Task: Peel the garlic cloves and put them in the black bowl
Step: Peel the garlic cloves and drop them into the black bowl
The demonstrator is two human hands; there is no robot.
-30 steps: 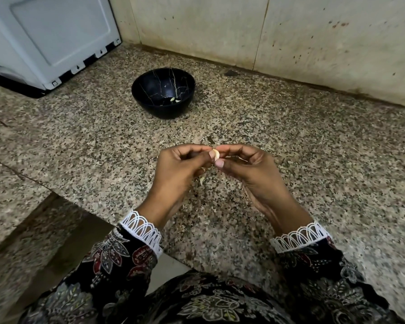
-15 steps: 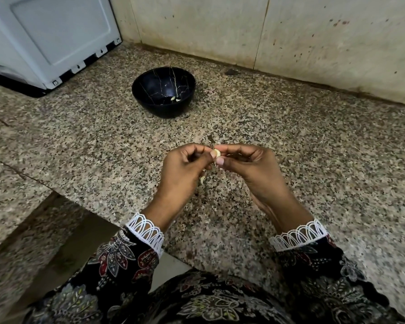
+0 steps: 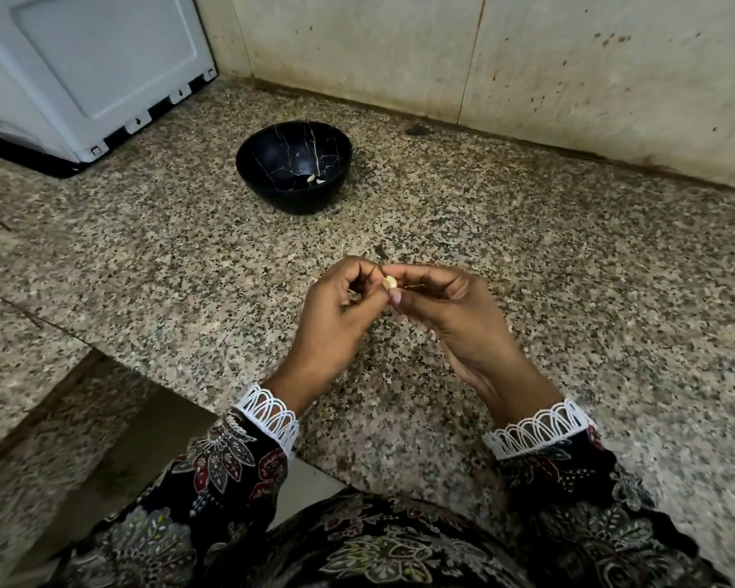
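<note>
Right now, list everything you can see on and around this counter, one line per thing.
black bowl: one, black with thin pale veining, on the counter beyond the hands
bits in the bowl: a few small pale pieces at the bottom; peeled cloves or skin, cannot tell
garlic clove: one, cream, pinched between both hands above the counter
counter: one, speckled granite, with a lower step at near left
white appliance: one, white with black base, far left corner
wall: beige tiles, stained, behind the counter
dark fleck: one, on the counter near the wall
sleeves: two, dark floral with white lace cuffs
left hand: pinches the clove
right hand: pinches the clove
</note>
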